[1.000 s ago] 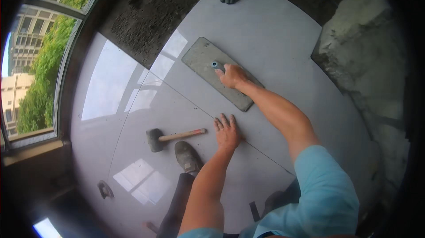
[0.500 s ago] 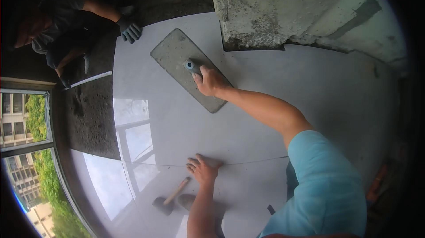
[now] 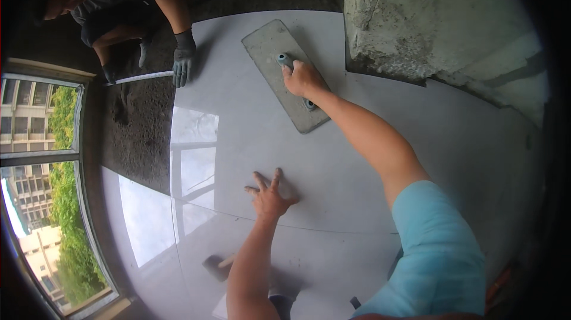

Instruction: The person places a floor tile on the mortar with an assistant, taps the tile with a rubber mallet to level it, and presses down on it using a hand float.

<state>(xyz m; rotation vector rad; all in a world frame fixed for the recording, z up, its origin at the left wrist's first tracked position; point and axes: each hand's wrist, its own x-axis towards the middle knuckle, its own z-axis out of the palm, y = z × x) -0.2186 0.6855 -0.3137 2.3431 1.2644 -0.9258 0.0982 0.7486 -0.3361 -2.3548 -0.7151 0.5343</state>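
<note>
My right hand (image 3: 303,79) is closed round the handle of a long grey float (image 3: 267,46), a rectangular plate with rounded corners. The float rests on a large glossy pale-grey tile (image 3: 339,165), tilted with its far end to the left. With fingers spread, my left hand (image 3: 270,198) lies on the same tile, just beyond the thin joint to the nearer tile (image 3: 333,254). A mallet (image 3: 215,267) lies on that nearer tile, its handle partly hidden behind my left forearm.
A co-worker crouches at far left, one gloved hand (image 3: 184,61) at the tile's left edge, the other by a pale straight bar (image 3: 140,77). Dark rough mortar (image 3: 140,141) borders the tile. A concrete wall stub (image 3: 404,28) stands at far right, a window (image 3: 41,156) at left.
My left hand has moved forward from the joint onto the far tile and spread its fingers. The co-worker's gloved hand has slid down the tile's left edge. The view has shifted.
</note>
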